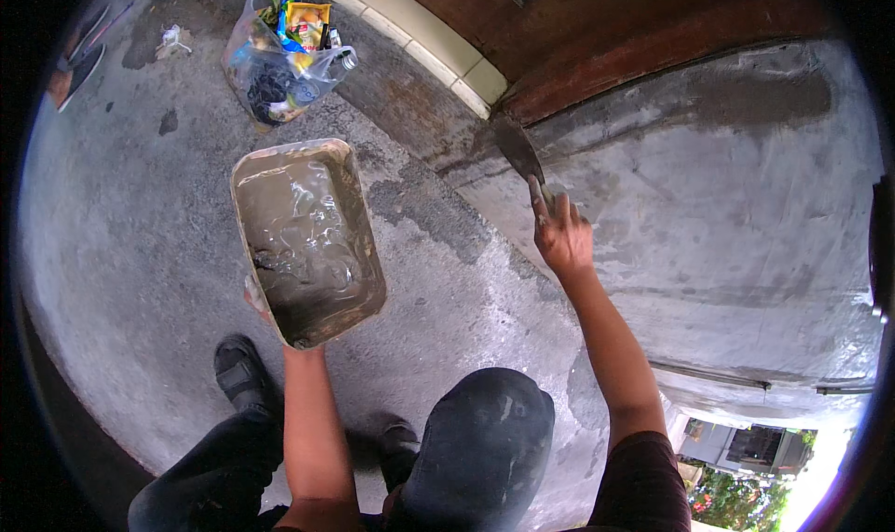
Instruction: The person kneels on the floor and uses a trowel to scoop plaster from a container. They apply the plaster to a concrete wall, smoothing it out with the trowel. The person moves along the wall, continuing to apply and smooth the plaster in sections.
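Knee (489, 429) in dark trousers foremost, the person's left grip (255, 297) supports a rectangular tub (369, 252) of wet grey mortar (308, 215) above the concrete floor (149, 252), the right grip (564, 238) wrapped round a trowel (518, 150), blade at the tiled ledge's (429, 52) end, a filled clear bag (270, 89) beyond the tub.

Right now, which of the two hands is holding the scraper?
The right hand, which grips the scraper. The left hand differs: it holds the tub of wet grey paste instead.
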`<state>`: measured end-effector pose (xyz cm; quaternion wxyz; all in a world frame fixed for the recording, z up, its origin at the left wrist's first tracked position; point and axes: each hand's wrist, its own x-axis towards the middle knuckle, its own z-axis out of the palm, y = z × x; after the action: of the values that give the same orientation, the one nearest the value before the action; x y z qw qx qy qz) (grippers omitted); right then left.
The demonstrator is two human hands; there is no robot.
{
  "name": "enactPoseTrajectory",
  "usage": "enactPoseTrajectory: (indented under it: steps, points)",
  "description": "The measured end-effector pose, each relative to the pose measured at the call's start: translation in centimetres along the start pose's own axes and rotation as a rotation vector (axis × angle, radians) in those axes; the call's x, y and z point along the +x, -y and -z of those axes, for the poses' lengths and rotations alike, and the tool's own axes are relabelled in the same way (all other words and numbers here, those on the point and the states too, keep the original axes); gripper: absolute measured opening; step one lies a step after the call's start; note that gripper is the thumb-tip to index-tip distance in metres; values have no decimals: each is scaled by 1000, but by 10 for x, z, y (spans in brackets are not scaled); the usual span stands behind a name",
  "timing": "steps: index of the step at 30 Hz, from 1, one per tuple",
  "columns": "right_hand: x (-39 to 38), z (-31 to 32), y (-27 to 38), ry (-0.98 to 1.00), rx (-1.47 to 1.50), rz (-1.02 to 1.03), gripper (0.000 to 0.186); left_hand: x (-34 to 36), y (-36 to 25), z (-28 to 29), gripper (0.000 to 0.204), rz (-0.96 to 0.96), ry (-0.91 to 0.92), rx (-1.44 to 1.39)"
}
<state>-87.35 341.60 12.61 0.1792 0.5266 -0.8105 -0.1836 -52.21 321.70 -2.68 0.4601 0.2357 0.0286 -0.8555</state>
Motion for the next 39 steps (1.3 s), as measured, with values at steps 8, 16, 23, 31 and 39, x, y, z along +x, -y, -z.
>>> enactPoseTrajectory:
  steps: [8, 16, 23, 31, 39]
  points:
    - [-1, 18, 29, 70, 86, -43, 61, -6, 6, -7, 66, 4, -69, -6]
    - [-31, -1, 1, 3, 35, -102, 56, -11, 16, 1, 67, 56, -6, -25]
    - [-31, 119, 52, 173, 1193, -476, 46, -12, 23, -13, 68, 29, -100, -5]
    - [30, 209, 69, 270, 977, 152, 40, -15, 18, -37, 72, 147, 126, 1]
    - [34, 191, 83, 396, 992, 252, 45, -16, 15, -55, 76, 80, 121, -19]
